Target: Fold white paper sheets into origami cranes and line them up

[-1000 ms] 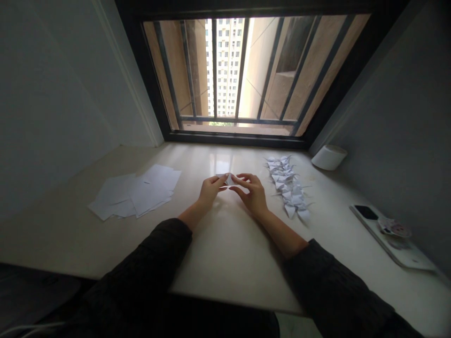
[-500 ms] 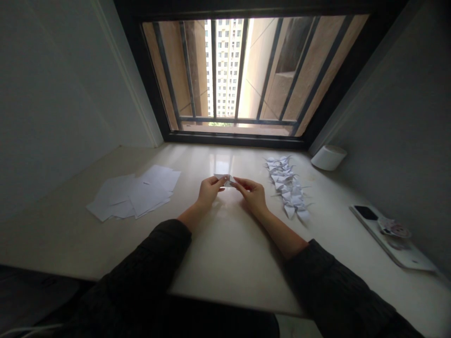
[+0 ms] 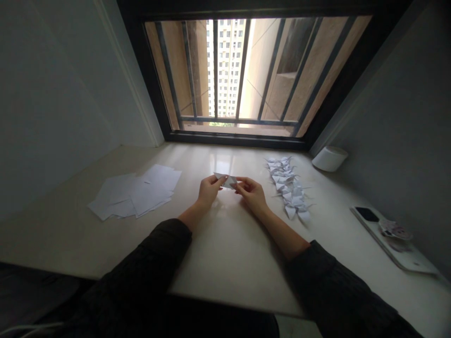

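A small folded piece of white paper (image 3: 229, 180) is held between my two hands over the middle of the pale counter. My left hand (image 3: 209, 189) pinches its left side, thumb on top and the fingers partly hidden behind it. On the right edge, the thumb and fingertips of my right hand (image 3: 251, 191) close on the paper. To the right of my hands lies a double row of folded paper cranes (image 3: 289, 185). Over on the left is a loose pile of white paper sheets (image 3: 136, 192).
A white roll (image 3: 330, 158) rests by the right wall. Nearer along that wall lies a white phone (image 3: 391, 239) with a round decorated grip on its back. A barred window (image 3: 232, 138) rises behind the counter (image 3: 225, 258), whose front edge is close to my body.
The folded paper shows a wider face between my hands now. My right fingers have shifted slightly along its right edge; my left hand has stayed almost in place.
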A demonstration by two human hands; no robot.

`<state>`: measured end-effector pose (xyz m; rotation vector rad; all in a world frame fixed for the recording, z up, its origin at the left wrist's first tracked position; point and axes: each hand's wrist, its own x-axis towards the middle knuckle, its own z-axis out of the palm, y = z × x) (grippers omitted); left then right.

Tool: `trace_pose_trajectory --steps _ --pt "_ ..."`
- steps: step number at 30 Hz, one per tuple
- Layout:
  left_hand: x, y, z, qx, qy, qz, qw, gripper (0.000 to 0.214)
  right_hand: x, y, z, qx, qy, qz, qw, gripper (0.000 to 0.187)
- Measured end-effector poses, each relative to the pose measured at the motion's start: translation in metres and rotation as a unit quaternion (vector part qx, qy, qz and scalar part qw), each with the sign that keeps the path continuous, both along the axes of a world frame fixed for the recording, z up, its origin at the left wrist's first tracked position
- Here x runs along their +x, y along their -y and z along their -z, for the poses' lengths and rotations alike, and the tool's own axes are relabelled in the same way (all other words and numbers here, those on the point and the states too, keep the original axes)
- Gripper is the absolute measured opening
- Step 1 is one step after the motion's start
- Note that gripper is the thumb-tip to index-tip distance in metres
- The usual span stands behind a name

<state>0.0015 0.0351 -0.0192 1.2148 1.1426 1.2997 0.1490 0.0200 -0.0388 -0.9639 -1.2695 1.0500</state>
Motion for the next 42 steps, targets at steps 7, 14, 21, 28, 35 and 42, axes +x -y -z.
trace_pose_trajectory --steps 7,14,21,28,35,42 --pt "-0.001 -0.002 0.002 -0.005 0.028 -0.010 1.000 0.039 0.002 0.002 0.000 0.054 0.110 -0.003 0.993 0.045" --pt "-0.004 -0.002 -0.002 -0.022 0.028 -0.045 0.998 0.037 0.008 0.011 -0.011 0.228 0.296 0.106 0.922 0.039" --pt "-0.003 -0.002 -0.002 -0.036 0.038 -0.013 0.999 0.041 0.008 0.012 -0.011 0.260 0.333 0.139 0.896 0.013" --pt "0.000 0.000 -0.009 0.014 0.059 0.082 0.995 0.053 0.004 0.010 -0.014 0.123 0.126 0.107 0.979 0.017" --pt "-0.001 -0.002 -0.003 0.044 0.084 0.126 0.988 0.057 0.002 0.007 -0.008 0.052 0.057 0.072 0.994 0.025" --pt "-0.008 -0.004 -0.011 0.042 0.050 0.163 0.985 0.054 0.003 0.005 -0.005 0.040 0.042 0.051 0.997 0.027"
